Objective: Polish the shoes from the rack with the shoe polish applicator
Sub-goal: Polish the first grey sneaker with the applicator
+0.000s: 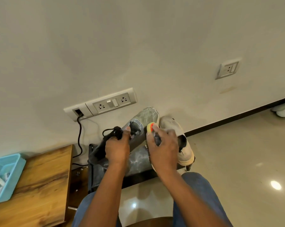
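Head cam: your left hand (117,149) grips the grey shoe (135,128) toe-up over the rack (138,158), right hand (163,145) clutches the applicator (150,127), sponge touching its right side.

The left hand (117,149) holds a grey shoe (138,126) up off the rack (138,161), fingers curled over its laced top, black laces (113,131) bunched just above the knuckles. The right hand (163,145) grips a shoe polish applicator (152,131) — its yellow sponge tip with an orange collar presses against the grey shoe's side near the toe. A second, pale shoe (176,136) lies on the rack just right of the hands. Both knees in blue jeans (199,190) show below. To the left, a wooden bench (40,177) carries a light-blue basket (7,169). On the wall sits a socket panel (104,103) with a black cable (80,136) hanging down.
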